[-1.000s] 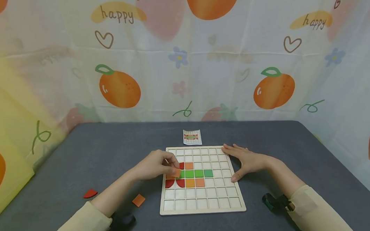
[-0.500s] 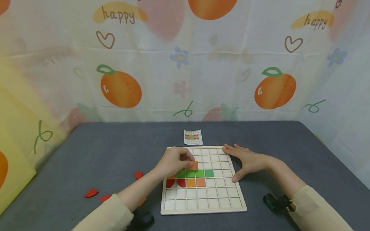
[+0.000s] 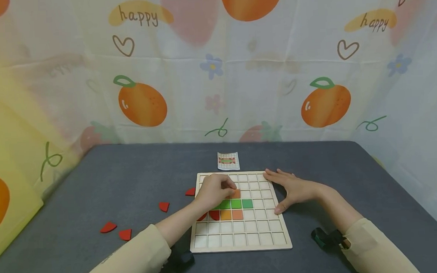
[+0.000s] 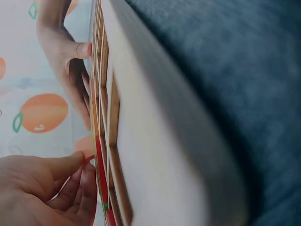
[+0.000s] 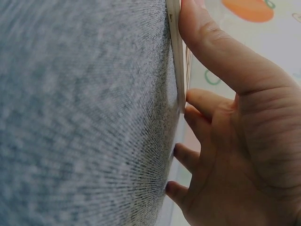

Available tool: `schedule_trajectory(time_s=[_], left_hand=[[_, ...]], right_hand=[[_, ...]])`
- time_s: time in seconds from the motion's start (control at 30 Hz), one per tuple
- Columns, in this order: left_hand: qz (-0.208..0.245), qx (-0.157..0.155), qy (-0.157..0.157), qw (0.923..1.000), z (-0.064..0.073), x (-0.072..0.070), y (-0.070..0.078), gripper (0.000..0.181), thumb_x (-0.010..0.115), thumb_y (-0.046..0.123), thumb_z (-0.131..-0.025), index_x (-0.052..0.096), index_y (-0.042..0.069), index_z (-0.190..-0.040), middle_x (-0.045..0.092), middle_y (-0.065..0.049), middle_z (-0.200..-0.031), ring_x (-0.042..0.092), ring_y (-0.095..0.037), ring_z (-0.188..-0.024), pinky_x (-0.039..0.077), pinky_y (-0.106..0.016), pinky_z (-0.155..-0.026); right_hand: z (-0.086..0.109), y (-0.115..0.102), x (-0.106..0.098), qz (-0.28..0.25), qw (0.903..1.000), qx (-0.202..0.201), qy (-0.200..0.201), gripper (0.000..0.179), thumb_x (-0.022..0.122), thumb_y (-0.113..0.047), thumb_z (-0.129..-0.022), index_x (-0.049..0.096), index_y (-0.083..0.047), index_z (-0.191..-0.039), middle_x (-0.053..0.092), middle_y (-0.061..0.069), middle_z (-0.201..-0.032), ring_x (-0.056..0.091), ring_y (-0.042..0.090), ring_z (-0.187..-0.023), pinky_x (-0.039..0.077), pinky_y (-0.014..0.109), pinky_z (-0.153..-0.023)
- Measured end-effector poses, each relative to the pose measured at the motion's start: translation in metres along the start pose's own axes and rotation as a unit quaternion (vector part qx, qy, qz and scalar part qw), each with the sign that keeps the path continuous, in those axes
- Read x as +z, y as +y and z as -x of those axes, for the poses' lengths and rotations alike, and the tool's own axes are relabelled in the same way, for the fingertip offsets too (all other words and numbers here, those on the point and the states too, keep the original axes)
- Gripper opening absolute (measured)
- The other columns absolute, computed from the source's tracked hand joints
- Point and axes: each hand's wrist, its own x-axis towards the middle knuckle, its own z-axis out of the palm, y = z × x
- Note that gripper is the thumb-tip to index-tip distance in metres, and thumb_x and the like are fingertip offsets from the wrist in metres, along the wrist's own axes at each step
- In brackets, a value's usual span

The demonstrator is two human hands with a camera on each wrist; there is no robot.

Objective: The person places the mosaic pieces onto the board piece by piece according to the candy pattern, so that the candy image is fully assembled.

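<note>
My left hand (image 3: 215, 190) is over the upper middle of the wooden grid board (image 3: 242, 240). Between thumb and fingertip it pinches a light orange square tile (image 4: 85, 145), seen best in the left wrist view. Below the hand runs a row of green tiles (image 3: 235, 204), and under that lie an orange-yellow tile (image 3: 226, 215), a salmon tile (image 3: 237, 214) and red curved tiles (image 3: 214, 214). The left hand hides part of the tiles. My right hand (image 3: 295, 190) rests with spread fingers on the board's right edge; the right wrist view shows its thumb (image 5: 221, 52) on the rim.
Loose red pieces (image 3: 108, 227) lie on the dark table (image 3: 61, 252) left of the board, one (image 3: 190, 192) close to its left edge. Behind the board lies a small printed pattern card (image 3: 228, 161). A patterned cloth (image 3: 186, 93) hangs behind the table.
My left hand has moved right and slightly away across the board with the orange tile. The forearm now uncovers several red pieces. The right hand has stayed in place.
</note>
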Motion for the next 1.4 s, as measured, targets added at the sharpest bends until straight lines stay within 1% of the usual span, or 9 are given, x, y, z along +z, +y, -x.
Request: schedule_trajectory(time_s=[0.27, 0.53, 0.7, 0.83, 0.93, 1.07, 1.17, 1.27, 1.4], left_hand=[[-0.034, 0.013, 0.004, 0.9993, 0.000, 0.003, -0.001, 0.004, 0.075, 0.009, -0.085, 0.076, 0.006, -0.088, 0.075, -0.003, -0.083, 0.064, -0.009, -0.075, 0.051, -0.024, -0.072], [-0.063, 0.022, 0.001, 0.9978, 0.000, 0.005, -0.003, 0.005, 0.074, 0.007, -0.086, 0.078, 0.010, -0.086, 0.075, -0.003, -0.082, 0.061, -0.008, -0.073, 0.050, -0.023, -0.069], [-0.087, 0.039, 0.001, 0.9955, 0.001, 0.005, -0.002, 0.006, 0.073, 0.006, -0.086, 0.078, 0.009, -0.085, 0.074, -0.003, -0.082, 0.063, -0.011, -0.076, 0.050, -0.023, -0.069], [-0.092, 0.041, 0.004, 0.9949, 0.002, 0.004, 0.000, 0.005, 0.073, 0.006, -0.086, 0.078, 0.007, -0.085, 0.073, -0.004, -0.081, 0.062, -0.012, -0.075, 0.049, -0.023, -0.068], [-0.091, 0.036, 0.008, 0.9951, 0.001, 0.005, 0.001, 0.004, 0.075, 0.006, -0.084, 0.075, 0.004, -0.088, 0.072, -0.006, -0.081, 0.061, -0.014, -0.075, 0.049, -0.024, -0.067], [-0.091, 0.026, 0.008, 0.9955, 0.001, 0.005, 0.003, 0.015, 0.076, 0.005, -0.083, 0.072, 0.001, -0.097, 0.070, -0.008, -0.082, 0.061, -0.015, -0.075, 0.050, -0.025, -0.068], [-0.080, 0.010, 0.003, 0.9967, 0.002, 0.003, 0.006, 0.021, 0.073, 0.005, -0.085, 0.069, 0.000, -0.105, 0.069, -0.007, -0.084, 0.060, -0.014, -0.075, 0.048, -0.025, -0.066], [-0.057, -0.004, 0.000, 0.9984, 0.005, -0.004, 0.010, 0.022, 0.070, 0.005, -0.087, 0.068, -0.001, -0.107, 0.068, -0.007, -0.085, 0.061, -0.015, -0.076, 0.047, -0.023, -0.065], [-0.033, -0.009, -0.001, 0.9994, 0.009, -0.018, 0.016, 0.017, 0.068, 0.004, -0.088, 0.069, -0.001, -0.105, 0.069, -0.009, -0.086, 0.062, -0.016, -0.077, 0.046, -0.023, -0.063]], right_hand=[[-0.001, 0.001, 0.000, 0.003, 1.0000, 0.002, 0.001, 0.119, 0.084, -0.049, -0.072, 0.014, -0.006, -0.159, 0.004, 0.019, -0.167, -0.008, 0.051, -0.151, -0.004, 0.077, -0.112], [0.000, 0.001, 0.001, 0.007, 1.0000, -0.002, 0.002, 0.118, 0.083, -0.049, -0.073, 0.015, -0.006, -0.158, 0.005, 0.019, -0.167, -0.007, 0.052, -0.151, -0.003, 0.078, -0.111], [0.000, 0.000, 0.001, 0.005, 1.0000, -0.003, 0.003, 0.118, 0.083, -0.049, -0.073, 0.015, -0.006, -0.158, 0.005, 0.019, -0.167, -0.007, 0.052, -0.151, -0.003, 0.078, -0.111], [0.000, 0.001, 0.001, 0.005, 1.0000, -0.002, 0.003, 0.117, 0.084, -0.049, -0.073, 0.015, -0.007, -0.159, 0.004, 0.019, -0.167, -0.007, 0.051, -0.151, -0.004, 0.077, -0.111], [0.000, 0.001, 0.001, 0.006, 1.0000, -0.001, 0.002, 0.117, 0.084, -0.049, -0.073, 0.015, -0.007, -0.159, 0.005, 0.018, -0.167, -0.007, 0.051, -0.151, -0.003, 0.077, -0.112], [0.000, 0.000, 0.001, 0.007, 1.0000, 0.001, 0.001, 0.118, 0.084, -0.049, -0.073, 0.015, -0.007, -0.159, 0.005, 0.019, -0.167, -0.007, 0.051, -0.151, -0.003, 0.077, -0.112], [0.000, 0.000, 0.001, 0.008, 1.0000, 0.002, 0.001, 0.118, 0.083, -0.049, -0.073, 0.015, -0.007, -0.159, 0.005, 0.019, -0.167, -0.006, 0.051, -0.151, -0.003, 0.077, -0.112], [-0.001, 0.000, 0.001, 0.008, 1.0000, 0.000, 0.002, 0.118, 0.084, -0.050, -0.073, 0.015, -0.008, -0.159, 0.005, 0.018, -0.167, -0.006, 0.051, -0.151, -0.002, 0.077, -0.111], [-0.001, 0.001, 0.001, 0.008, 1.0000, -0.002, 0.001, 0.117, 0.083, -0.050, -0.073, 0.015, -0.008, -0.159, 0.005, 0.018, -0.167, -0.006, 0.051, -0.151, -0.002, 0.078, -0.111]])
